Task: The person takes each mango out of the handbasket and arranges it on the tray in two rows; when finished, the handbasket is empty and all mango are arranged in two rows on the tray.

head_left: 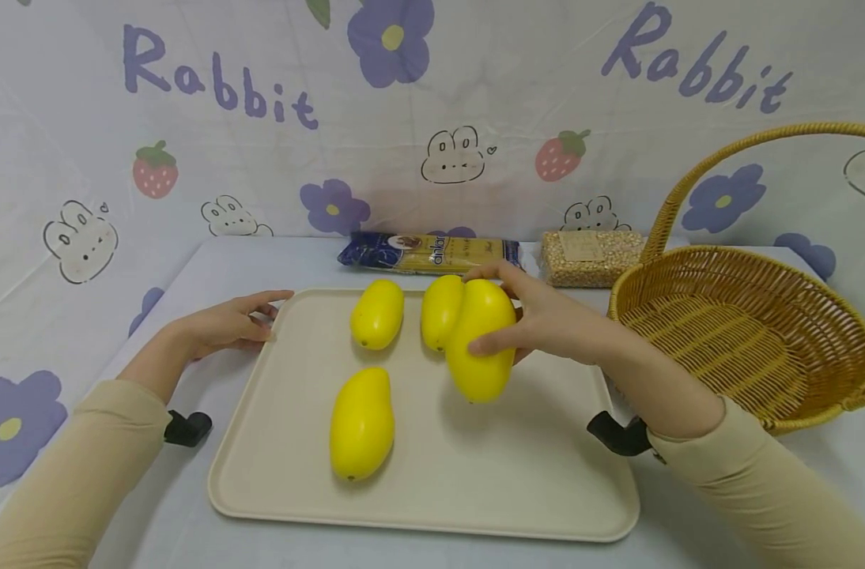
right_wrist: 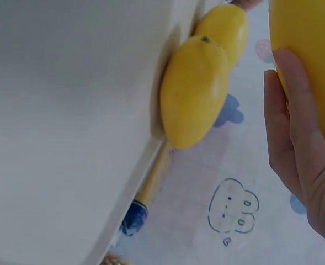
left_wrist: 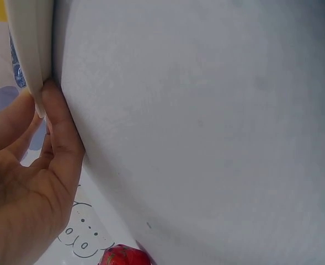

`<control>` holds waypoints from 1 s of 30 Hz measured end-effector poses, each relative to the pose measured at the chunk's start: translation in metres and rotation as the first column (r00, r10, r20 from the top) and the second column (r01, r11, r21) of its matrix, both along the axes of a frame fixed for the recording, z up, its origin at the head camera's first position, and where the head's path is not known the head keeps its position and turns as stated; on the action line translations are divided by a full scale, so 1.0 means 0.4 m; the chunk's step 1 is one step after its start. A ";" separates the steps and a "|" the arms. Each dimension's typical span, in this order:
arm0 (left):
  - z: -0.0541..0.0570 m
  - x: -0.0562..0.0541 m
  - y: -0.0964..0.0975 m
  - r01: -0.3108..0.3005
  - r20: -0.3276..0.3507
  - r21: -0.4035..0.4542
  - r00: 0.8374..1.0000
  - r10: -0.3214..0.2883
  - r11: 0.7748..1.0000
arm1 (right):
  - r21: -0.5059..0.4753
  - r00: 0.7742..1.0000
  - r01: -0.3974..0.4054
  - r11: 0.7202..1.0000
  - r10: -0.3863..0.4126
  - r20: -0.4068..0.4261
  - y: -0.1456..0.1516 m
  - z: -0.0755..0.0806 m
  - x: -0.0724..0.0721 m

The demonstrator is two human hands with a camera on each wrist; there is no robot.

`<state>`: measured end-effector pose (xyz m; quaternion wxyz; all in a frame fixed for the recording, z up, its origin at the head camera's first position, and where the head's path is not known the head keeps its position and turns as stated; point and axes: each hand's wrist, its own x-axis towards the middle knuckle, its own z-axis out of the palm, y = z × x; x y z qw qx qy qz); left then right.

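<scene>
In the head view my right hand [head_left: 557, 320] holds a yellow mango [head_left: 481, 344] above the right half of a beige tray [head_left: 276, 466]. Its thumb lies across the near face of the fruit; in the right wrist view, fingers [right_wrist: 303, 110] lie along the side of it. Three more mangoes rest on the tray: a back-left mango [head_left: 377, 314], a front-left mango [head_left: 362, 424] and a back-middle mango [head_left: 440, 312] partly hidden by the held one. My left hand [head_left: 222, 325] pinches the tray's far left rim between thumb and fingers, clearly seen in the left wrist view.
A wicker basket [head_left: 639, 276] with a tall handle stands right of the tray. Behind the tray lie a blue-and-yellow pasta packet [head_left: 432, 251] and a bag of pale grains [head_left: 591, 259]. A red object [left_wrist: 124, 255] shows at the bottom of the left wrist view.
</scene>
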<state>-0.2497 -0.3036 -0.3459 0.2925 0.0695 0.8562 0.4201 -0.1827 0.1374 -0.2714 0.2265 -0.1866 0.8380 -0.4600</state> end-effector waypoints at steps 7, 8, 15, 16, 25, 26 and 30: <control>-0.003 -0.002 -0.001 -0.004 0.008 0.005 1.000 0.004 1.000 | 0.013 0.997 -0.040 0.999 0.039 0.063 -0.024 -0.036 0.005; -0.003 -0.002 0.000 -0.005 0.009 0.006 1.000 0.005 1.000 | 0.001 0.996 -0.044 0.999 0.044 0.078 -0.027 -0.040 0.006; -0.002 -0.002 0.002 -0.011 0.010 0.001 1.000 0.011 1.000 | 0.024 0.992 -0.051 0.998 0.047 0.119 -0.040 -0.058 0.015; -0.002 -0.001 0.002 -0.012 0.010 0.000 1.000 0.012 1.000 | 0.024 0.991 -0.052 0.998 0.049 0.126 -0.042 -0.061 0.016; 0.001 0.000 0.004 -0.013 0.011 0.001 1.000 0.013 1.000 | 0.026 0.983 -0.063 0.998 0.057 0.176 -0.063 -0.087 0.025; 0.001 0.000 0.004 -0.013 0.010 0.000 1.000 0.013 1.000 | 0.031 0.982 -0.062 0.998 0.056 0.178 -0.064 -0.089 0.026; 0.001 0.001 0.004 -0.013 0.009 -0.002 1.000 0.013 1.000 | 0.052 0.982 -0.070 0.996 0.060 0.180 -0.069 -0.093 0.030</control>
